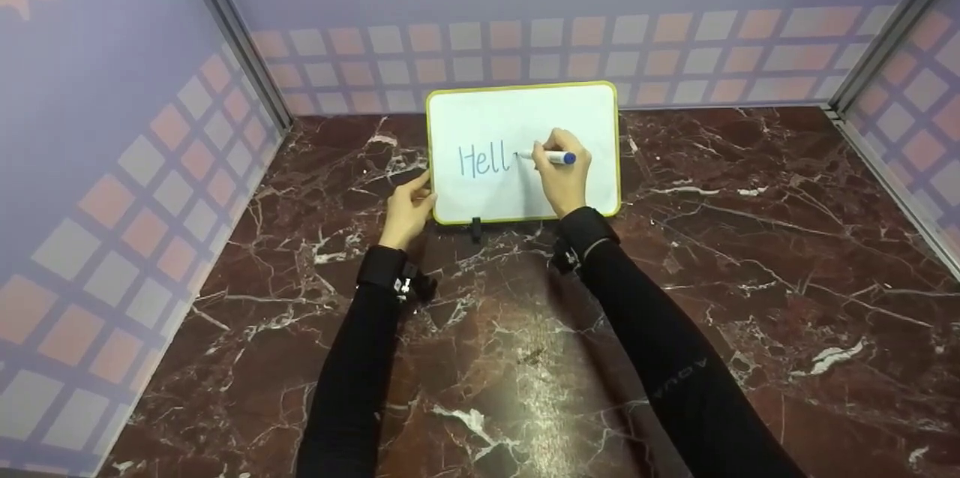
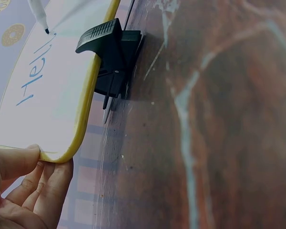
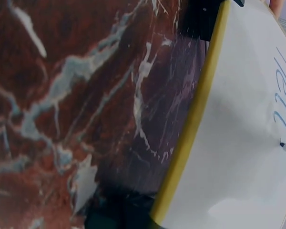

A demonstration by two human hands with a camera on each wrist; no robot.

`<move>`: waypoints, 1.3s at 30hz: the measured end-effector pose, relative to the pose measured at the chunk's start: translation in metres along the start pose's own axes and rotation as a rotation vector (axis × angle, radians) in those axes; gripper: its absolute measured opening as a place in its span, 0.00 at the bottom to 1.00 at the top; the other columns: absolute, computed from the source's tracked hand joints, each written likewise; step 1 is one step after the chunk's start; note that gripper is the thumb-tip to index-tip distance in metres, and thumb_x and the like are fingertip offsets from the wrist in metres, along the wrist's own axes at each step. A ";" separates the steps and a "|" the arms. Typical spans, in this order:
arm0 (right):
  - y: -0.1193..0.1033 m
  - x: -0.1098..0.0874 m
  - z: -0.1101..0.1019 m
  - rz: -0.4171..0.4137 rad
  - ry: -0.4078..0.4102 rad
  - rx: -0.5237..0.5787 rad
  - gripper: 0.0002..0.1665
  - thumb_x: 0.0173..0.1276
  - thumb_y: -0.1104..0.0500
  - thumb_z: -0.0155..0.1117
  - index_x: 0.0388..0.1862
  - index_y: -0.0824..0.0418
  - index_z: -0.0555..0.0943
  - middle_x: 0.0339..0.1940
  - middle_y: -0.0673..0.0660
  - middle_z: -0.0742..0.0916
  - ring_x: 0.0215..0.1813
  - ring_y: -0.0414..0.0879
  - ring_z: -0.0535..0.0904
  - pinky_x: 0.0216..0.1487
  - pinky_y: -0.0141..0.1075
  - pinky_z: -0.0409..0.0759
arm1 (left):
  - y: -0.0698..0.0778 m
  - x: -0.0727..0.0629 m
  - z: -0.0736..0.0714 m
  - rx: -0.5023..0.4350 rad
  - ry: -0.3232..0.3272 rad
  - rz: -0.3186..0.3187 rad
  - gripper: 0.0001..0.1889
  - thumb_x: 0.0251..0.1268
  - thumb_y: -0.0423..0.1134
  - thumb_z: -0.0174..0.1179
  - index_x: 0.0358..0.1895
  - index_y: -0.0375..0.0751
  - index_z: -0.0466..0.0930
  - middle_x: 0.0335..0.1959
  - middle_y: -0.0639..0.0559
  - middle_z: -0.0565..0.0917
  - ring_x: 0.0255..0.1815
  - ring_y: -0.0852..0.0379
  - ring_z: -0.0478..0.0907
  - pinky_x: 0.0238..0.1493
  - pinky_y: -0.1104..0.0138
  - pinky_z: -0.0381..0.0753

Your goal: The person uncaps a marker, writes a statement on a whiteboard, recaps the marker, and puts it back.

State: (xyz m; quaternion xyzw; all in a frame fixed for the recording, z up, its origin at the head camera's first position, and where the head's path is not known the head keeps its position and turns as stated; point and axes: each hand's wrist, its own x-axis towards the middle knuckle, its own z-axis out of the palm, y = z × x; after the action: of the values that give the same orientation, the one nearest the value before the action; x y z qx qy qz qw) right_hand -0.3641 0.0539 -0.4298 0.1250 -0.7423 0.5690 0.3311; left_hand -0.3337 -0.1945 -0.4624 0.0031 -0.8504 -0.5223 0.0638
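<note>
A small whiteboard [image 1: 480, 114] with a yellow frame stands tilted back, and blue letters reading "Hell" are written on it. My left hand [image 1: 407, 209] grips the board's left edge near the lower corner; in the left wrist view its thumb [image 2: 19, 161] lies on the front and the fingers behind. With my right hand [image 1: 566, 172] I pinch a white marker [image 1: 551, 157] with a blue end. The marker's dark tip [image 3: 282, 144] is at the board's surface, just right of the last letter. Most of the right hand lies outside the right wrist view.
A black stand clip [image 2: 112, 57] hooks over the board's lower edge. The board stands on a dark red marble-patterned table [image 1: 480, 358], close to the back wall [image 1: 337, 5]. Patterned side walls [image 1: 97, 163] border the table on the left and right.
</note>
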 end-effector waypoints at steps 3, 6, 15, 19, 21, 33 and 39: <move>0.000 0.000 -0.002 -0.023 0.022 -0.023 0.22 0.62 0.71 0.58 0.15 0.57 0.61 0.20 0.60 0.77 0.22 0.39 0.76 0.25 0.25 0.73 | 0.001 0.001 0.000 -0.007 -0.001 -0.009 0.26 0.73 0.29 0.54 0.73 0.41 0.67 0.54 0.32 0.81 0.56 0.41 0.82 0.52 0.58 0.86; 0.001 -0.001 -0.002 -0.023 0.012 -0.030 0.24 0.60 0.72 0.56 0.14 0.54 0.59 0.18 0.59 0.76 0.20 0.37 0.74 0.22 0.25 0.69 | 0.000 0.001 0.000 -0.024 -0.003 -0.019 0.26 0.73 0.29 0.53 0.73 0.42 0.67 0.54 0.32 0.81 0.56 0.41 0.82 0.52 0.59 0.86; -0.003 0.000 0.006 0.005 -0.021 -0.010 0.22 0.64 0.70 0.60 0.15 0.57 0.63 0.21 0.62 0.79 0.22 0.38 0.79 0.25 0.25 0.76 | -0.002 0.000 0.002 0.002 0.031 0.040 0.25 0.71 0.28 0.55 0.70 0.37 0.69 0.49 0.30 0.83 0.52 0.39 0.84 0.47 0.64 0.87; -0.004 0.003 0.005 -0.014 0.040 -0.009 0.23 0.63 0.70 0.59 0.15 0.54 0.61 0.19 0.58 0.77 0.21 0.36 0.77 0.25 0.24 0.74 | -0.002 0.001 0.002 0.004 0.030 0.028 0.25 0.71 0.28 0.55 0.71 0.38 0.69 0.49 0.31 0.83 0.52 0.39 0.84 0.49 0.61 0.87; -0.003 0.004 0.001 -0.014 0.077 0.002 0.24 0.61 0.71 0.58 0.15 0.53 0.59 0.18 0.54 0.74 0.20 0.35 0.74 0.24 0.24 0.71 | -0.002 0.001 0.001 0.010 0.028 0.023 0.25 0.71 0.29 0.55 0.71 0.38 0.69 0.51 0.31 0.83 0.53 0.39 0.83 0.50 0.60 0.86; 0.006 0.010 -0.013 -0.015 0.128 -0.028 0.24 0.59 0.71 0.57 0.13 0.51 0.59 0.15 0.49 0.73 0.18 0.33 0.69 0.24 0.25 0.64 | -0.001 0.002 0.003 -0.022 0.014 0.026 0.25 0.72 0.28 0.54 0.71 0.39 0.69 0.50 0.30 0.82 0.51 0.38 0.84 0.51 0.59 0.86; 0.007 0.008 -0.015 0.005 0.101 -0.058 0.25 0.59 0.71 0.57 0.13 0.51 0.58 0.16 0.51 0.73 0.19 0.33 0.70 0.24 0.25 0.64 | -0.001 0.001 0.001 0.000 0.009 0.012 0.26 0.72 0.29 0.54 0.72 0.40 0.68 0.52 0.31 0.82 0.53 0.40 0.83 0.51 0.60 0.86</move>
State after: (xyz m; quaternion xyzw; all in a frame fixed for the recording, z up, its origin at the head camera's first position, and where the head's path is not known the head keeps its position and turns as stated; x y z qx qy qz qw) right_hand -0.3685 0.0718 -0.4278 0.0845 -0.7411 0.5538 0.3701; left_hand -0.3346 -0.1940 -0.4636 0.0004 -0.8502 -0.5217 0.0709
